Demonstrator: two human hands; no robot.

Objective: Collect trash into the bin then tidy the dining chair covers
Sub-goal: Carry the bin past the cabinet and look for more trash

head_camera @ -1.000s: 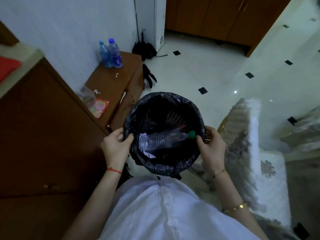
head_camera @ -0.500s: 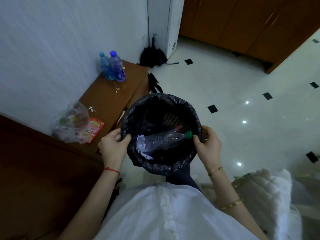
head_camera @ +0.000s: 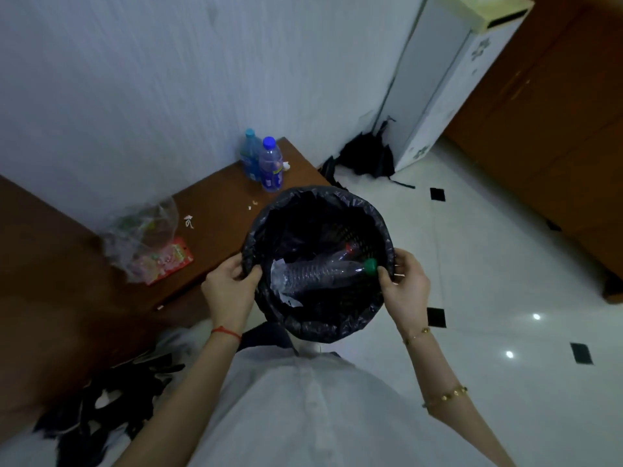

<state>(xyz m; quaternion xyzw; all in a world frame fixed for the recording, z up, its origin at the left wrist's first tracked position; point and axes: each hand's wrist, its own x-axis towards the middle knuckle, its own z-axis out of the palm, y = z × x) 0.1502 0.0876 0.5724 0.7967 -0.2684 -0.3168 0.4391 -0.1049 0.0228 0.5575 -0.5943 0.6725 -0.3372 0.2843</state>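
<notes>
I hold a round bin [head_camera: 340, 326] lined with a black bag in front of my waist. My left hand [head_camera: 229, 291] grips its left rim and my right hand [head_camera: 406, 288] grips its right rim. Inside lies a crushed clear bottle [head_camera: 317, 273] with a green cap, another bottle with a red cap behind it, and a scrap of paper. On the low wooden bench [head_camera: 219, 203] to the left lie a clear plastic bag [head_camera: 141, 237] of wrappers, a red snack packet [head_camera: 175, 261], small paper scraps [head_camera: 188, 221] and two blue-capped bottles [head_camera: 266, 163].
A white wall runs behind the bench. A white standing unit [head_camera: 435, 85] is in the corner with a dark bag [head_camera: 367, 160] at its foot. Wooden cabinets [head_camera: 546, 129] line the right. Pale tiled floor [head_camera: 488, 264] stretches to the right. Dark items [head_camera: 111, 406] lie at lower left.
My view has swung left and up, and the covered chair at lower right has left the view. Both hands keep their hold on the bin, which sits a little nearer the bench.
</notes>
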